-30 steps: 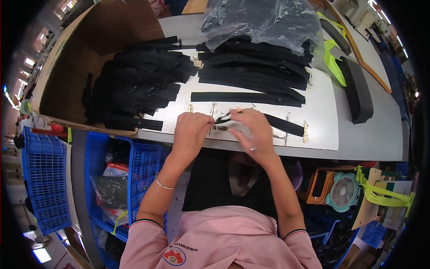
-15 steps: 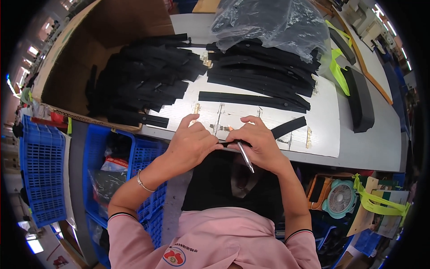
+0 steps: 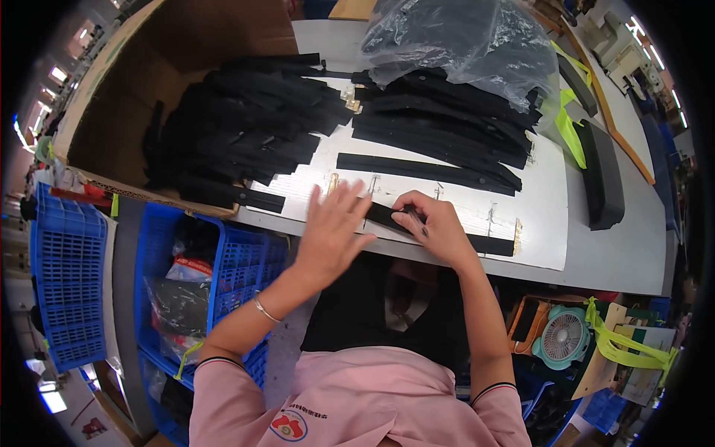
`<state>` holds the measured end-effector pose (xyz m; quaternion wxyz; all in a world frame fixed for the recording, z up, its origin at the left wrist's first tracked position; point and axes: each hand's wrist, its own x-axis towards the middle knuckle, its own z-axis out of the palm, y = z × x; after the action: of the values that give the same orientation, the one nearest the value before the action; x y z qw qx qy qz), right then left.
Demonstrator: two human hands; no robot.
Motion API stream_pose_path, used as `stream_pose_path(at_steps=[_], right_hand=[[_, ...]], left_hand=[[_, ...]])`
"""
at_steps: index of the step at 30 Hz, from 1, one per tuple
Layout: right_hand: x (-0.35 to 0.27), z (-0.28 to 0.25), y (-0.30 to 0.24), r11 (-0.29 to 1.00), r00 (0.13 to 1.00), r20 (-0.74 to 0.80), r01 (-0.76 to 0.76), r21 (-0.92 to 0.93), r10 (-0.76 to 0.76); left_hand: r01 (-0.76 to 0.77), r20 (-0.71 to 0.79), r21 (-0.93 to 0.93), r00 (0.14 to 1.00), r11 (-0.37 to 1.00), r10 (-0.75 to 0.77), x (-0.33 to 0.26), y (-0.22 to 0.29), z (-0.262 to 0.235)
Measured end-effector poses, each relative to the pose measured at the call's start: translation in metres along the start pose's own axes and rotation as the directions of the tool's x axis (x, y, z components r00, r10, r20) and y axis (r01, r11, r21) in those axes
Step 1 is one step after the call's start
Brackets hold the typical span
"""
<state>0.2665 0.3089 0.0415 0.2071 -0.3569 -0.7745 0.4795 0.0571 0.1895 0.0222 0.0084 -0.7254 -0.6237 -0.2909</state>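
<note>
A: While the left hand (image 3: pixel 333 229) lies spread wide, fingers splayed, what is under it?

B: The near end of a black strap (image 3: pixel 439 231) that lies flat on the white board (image 3: pixel 536 216), along its front edge. The palm hovers over or presses that end; I cannot tell which.

A: And the right hand (image 3: pixel 430 227)?

B: It is curled narrow on the same strap, just right of the left hand, fingertips pinched down on the strap's top. Something thin and dark may sit between the fingers, but it is too small to tell.

A: Where does the strap run?

B: From under both hands to the right, ending near a brass clip (image 3: pixel 517 236) at the board's edge.

A: What else is about?

B: A longer strap (image 3: pixel 417 170) lies alone farther back. Behind it is a pile of straps (image 3: pixel 447 119) under a clear bag (image 3: pixel 462 41), and a second pile (image 3: pixel 238 127) lies in a cardboard box (image 3: pixel 112 112) to the left. Blue crates (image 3: pixel 238 261) stand below the table edge.
</note>
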Motion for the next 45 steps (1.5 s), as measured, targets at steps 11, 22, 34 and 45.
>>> stream_pose_path(at_steps=[11, 22, 34, 45], right_hand=[[0.012, -0.004, -0.010, 0.987, 0.991, -0.108, -0.095, -0.131, 0.081], [0.018, -0.003, 0.001, 0.849, 0.880, -0.216, 0.301, -0.434, -0.422], [0.035, 0.061, 0.017, 0.996, 0.923, -0.384, 0.020, 0.081, 0.013], [0.036, 0.063, 0.022, 0.988, 0.918, -0.379, 0.075, -0.132, -0.120]], left_hand=[[0.066, 0.160, 0.033, 0.985, 0.997, -0.070, -0.009, 0.006, 0.029], [0.161, 0.110, 0.033, 0.980, 0.986, -0.163, -0.012, 0.004, 0.027], [0.180, 0.059, 0.006, 0.982, 0.984, -0.180, -0.012, 0.005, 0.030], [0.177, 0.038, -0.032, 0.984, 0.984, -0.176, -0.014, 0.004, 0.030]])
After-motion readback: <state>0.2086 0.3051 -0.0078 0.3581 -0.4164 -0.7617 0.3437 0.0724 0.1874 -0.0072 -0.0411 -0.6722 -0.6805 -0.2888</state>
